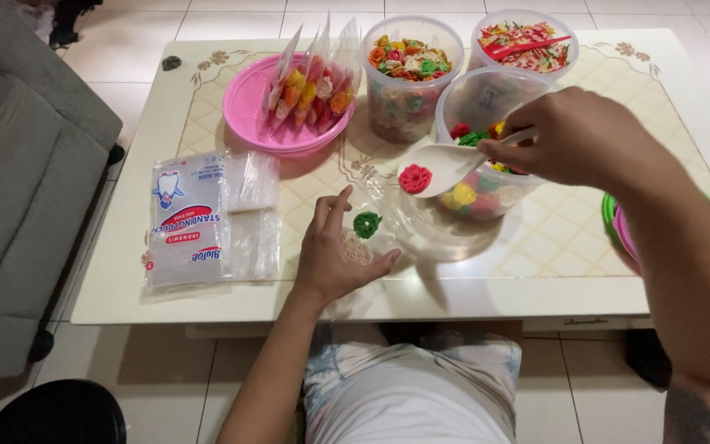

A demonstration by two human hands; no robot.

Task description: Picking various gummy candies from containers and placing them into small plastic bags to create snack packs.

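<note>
Left hand [334, 251]: fingers curled around the mouth of a clear bag [388, 218], green cracker [366, 224] inside.
Right hand [573, 136]: pinched on a white spoon [445, 164] carrying a red cracker [414, 178].
Tub [486, 99]: on the bench [552, 247], at 2 o'clock from the bag.

Flat clear pouch pack [186, 220], red-blue label, table's left.

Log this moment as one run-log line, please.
left hand: holds clear pouch open, green cracker inside | right hand: holds white spoon carrying red cracker | source: clear tub
</note>
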